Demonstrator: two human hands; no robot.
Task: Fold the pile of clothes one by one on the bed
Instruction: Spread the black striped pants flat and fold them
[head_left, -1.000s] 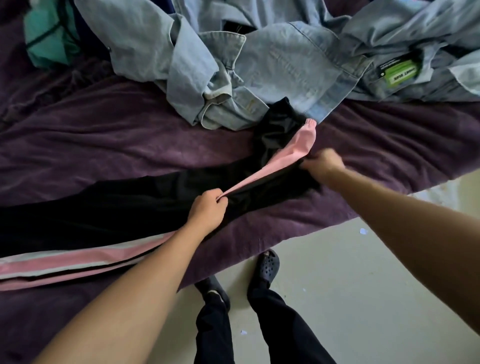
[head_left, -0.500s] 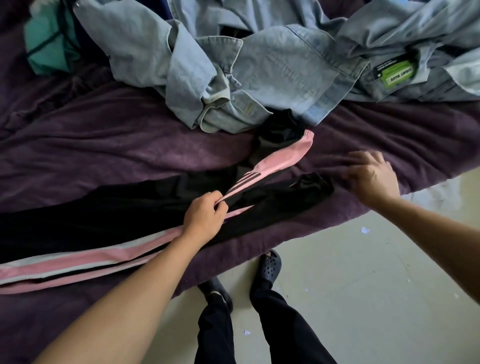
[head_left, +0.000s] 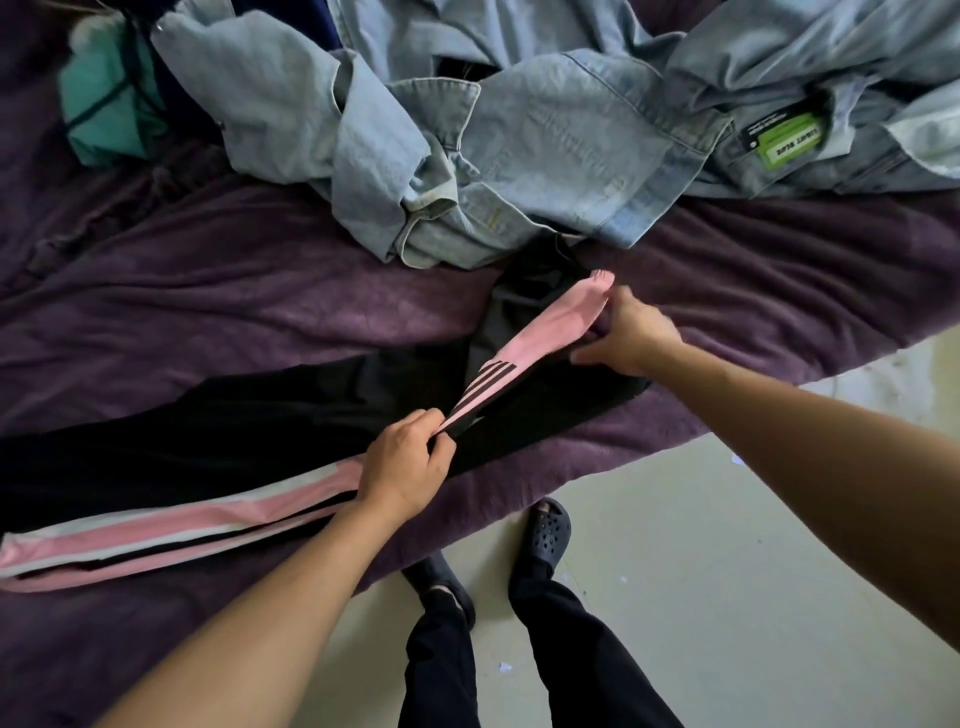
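Pants (head_left: 270, 415) across purple blanket (head_left: 249, 296); pale floor (head_left: 727, 571) beside

Single head cam, wide-angle, looking forward and steeply down from standing; bed (head_left: 260, 291) close, filling far and left, floor (head_left: 727, 571) near right.

Black trousers (head_left: 260, 415) with pink-and-white side stripes, pale blue denim pile (head_left: 545, 140), teal garment (head_left: 104, 109), purple bedcover (head_left: 234, 291).

the trousers (head_left: 270, 421) lie across the bed (head_left: 260, 301), with the clothes pile (head_left: 519, 130) behind them.
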